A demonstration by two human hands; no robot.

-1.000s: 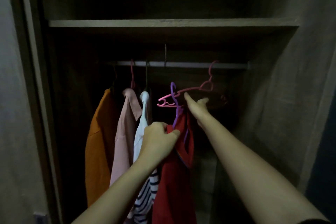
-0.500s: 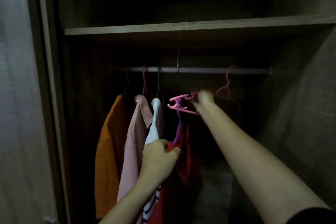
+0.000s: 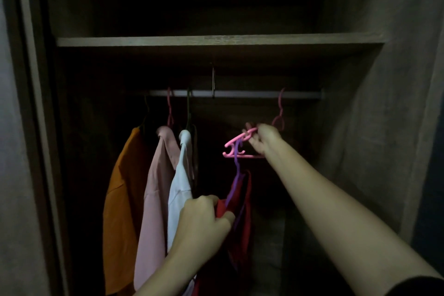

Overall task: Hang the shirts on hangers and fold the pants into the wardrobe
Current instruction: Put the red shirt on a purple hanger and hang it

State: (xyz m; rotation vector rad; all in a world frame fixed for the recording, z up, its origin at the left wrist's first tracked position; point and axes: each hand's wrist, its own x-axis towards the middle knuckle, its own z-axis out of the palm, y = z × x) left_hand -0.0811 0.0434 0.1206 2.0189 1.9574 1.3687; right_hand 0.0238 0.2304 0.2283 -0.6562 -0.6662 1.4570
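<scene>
Here, both hands work inside a dim wardrobe (image 3: pixel 396 79), one on a red shirt (image 3: pixel 240 202), one on a pink hanger (image 3: pixel 236 149).

The left hand (image 3: pixel 204 221) is closed on the shirt and its purple hanger (image 3: pixel 236 170), below the rail (image 3: pixel 240 94); the shirt's lower part is cut off. The right hand (image 3: pixel 265 138) pinches the pink hanger, whose hook sits on the rail. Orange (image 3: pixel 122 199), pink (image 3: pixel 156 187) and white (image 3: pixel 180 180) shirts hang left; their hangers fade into shadow.

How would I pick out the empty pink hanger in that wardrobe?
Find the metal rail under the shelf. Three shirts hang at its left end; the pink hanger hooks on far to the right, tilted, its arm in the right hand. It alone carries no clothing.
</scene>
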